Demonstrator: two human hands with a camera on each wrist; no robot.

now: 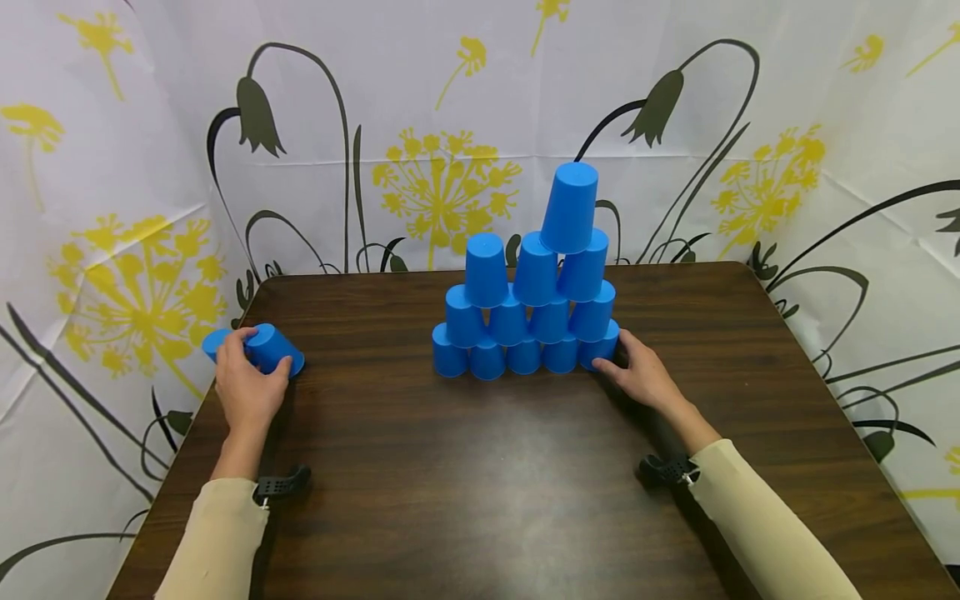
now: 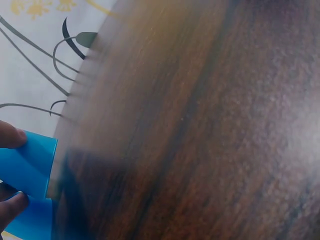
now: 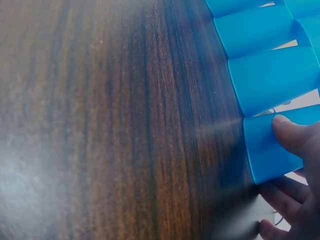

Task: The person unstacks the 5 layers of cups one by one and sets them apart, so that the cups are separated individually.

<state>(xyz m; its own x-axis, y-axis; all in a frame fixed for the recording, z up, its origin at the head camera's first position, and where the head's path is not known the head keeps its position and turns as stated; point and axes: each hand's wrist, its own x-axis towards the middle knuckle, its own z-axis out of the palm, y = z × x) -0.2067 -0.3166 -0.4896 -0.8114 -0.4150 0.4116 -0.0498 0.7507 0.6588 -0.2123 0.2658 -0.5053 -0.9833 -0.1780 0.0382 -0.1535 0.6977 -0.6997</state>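
Note:
At the table's left edge my left hand (image 1: 251,392) grips a tilted blue cup (image 1: 276,350) between thumb and fingers. Another blue cup (image 1: 215,342) stands right beside it, on the far side of the fingers. In the left wrist view, a fingertip lies on the held cup (image 2: 35,165), and another finger is at the lower cup (image 2: 35,220). My right hand (image 1: 643,373) holds the bottom right cup (image 1: 600,346) of a stack, its thumb on the near side and fingers round the outer side. In the right wrist view the thumb presses that cup (image 3: 262,150).
The stack of upside-down blue cups (image 1: 525,354) rises in four rows near the table's back, with a single top cup (image 1: 572,208) over the right side. Behind the brown wooden table (image 1: 450,483) hangs a white flowered curtain (image 1: 450,100).

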